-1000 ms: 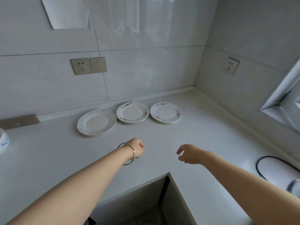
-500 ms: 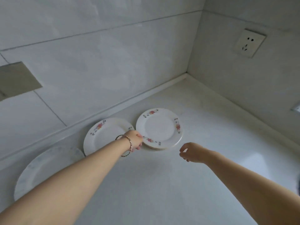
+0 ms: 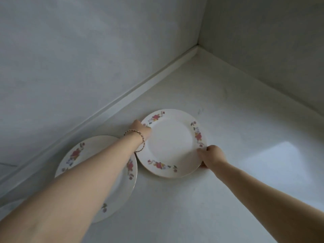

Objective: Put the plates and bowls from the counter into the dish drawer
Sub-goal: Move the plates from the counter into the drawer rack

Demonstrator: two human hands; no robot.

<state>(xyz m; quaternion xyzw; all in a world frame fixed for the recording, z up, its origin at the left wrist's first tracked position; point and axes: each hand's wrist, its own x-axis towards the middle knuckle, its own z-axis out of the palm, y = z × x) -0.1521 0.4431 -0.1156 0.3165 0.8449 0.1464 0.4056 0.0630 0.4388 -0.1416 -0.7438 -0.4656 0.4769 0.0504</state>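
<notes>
On the white tabletop (image 3: 228,120), left hand (image 3: 142,131) and right hand (image 3: 212,155) are gripping a round floral porcelain plate (image 3: 171,144) between fingers (image 3: 201,150), likely lifting next.

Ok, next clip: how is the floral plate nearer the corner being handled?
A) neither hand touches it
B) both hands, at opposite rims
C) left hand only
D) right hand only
B: the left hand holds the far-left rim of the floral plate and the right hand pinches its near-right rim; the other floral plate lies beside it.
</notes>
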